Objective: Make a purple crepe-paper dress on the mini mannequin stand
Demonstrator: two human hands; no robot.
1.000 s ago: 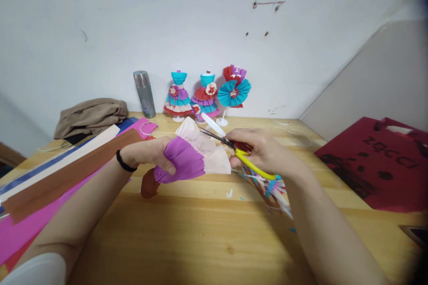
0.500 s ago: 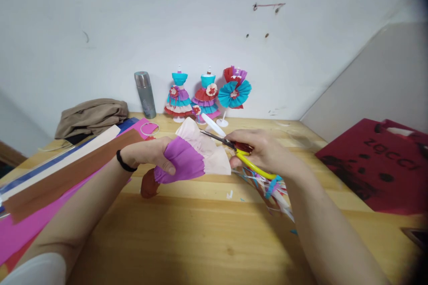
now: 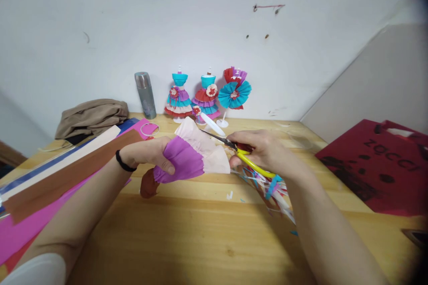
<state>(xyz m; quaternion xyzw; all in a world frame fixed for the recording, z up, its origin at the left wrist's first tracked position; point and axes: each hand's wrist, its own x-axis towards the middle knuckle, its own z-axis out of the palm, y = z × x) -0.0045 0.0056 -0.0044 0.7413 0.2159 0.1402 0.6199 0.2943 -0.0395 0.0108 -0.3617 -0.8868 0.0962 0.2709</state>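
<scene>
In my left hand [image 3: 152,156] is a gathered crepe paper skirt, with a purple tier [image 3: 183,160] under my thumb and a pale pink tier [image 3: 207,144] fanning out to the right. A brown round piece [image 3: 149,185] shows below my left fingers; how it joins the skirt is hidden. My right hand [image 3: 264,149] grips scissors [image 3: 249,160] with yellow handles. Their dark blades point left, with the tips by the upper edge of the pale pink tier. Whether the blades touch the paper I cannot tell.
Three small dress stands [image 3: 209,93] in crepe paper line the wall beside a grey thermos [image 3: 146,95]. Crepe sheets [image 3: 76,167] and a brown cloth [image 3: 92,116] lie left. Paper scraps [image 3: 277,191] lie under my right wrist; a red bag [image 3: 374,164] stands right.
The skirt and scissors have shifted very slightly to the left. Both hands keep the same hold.
</scene>
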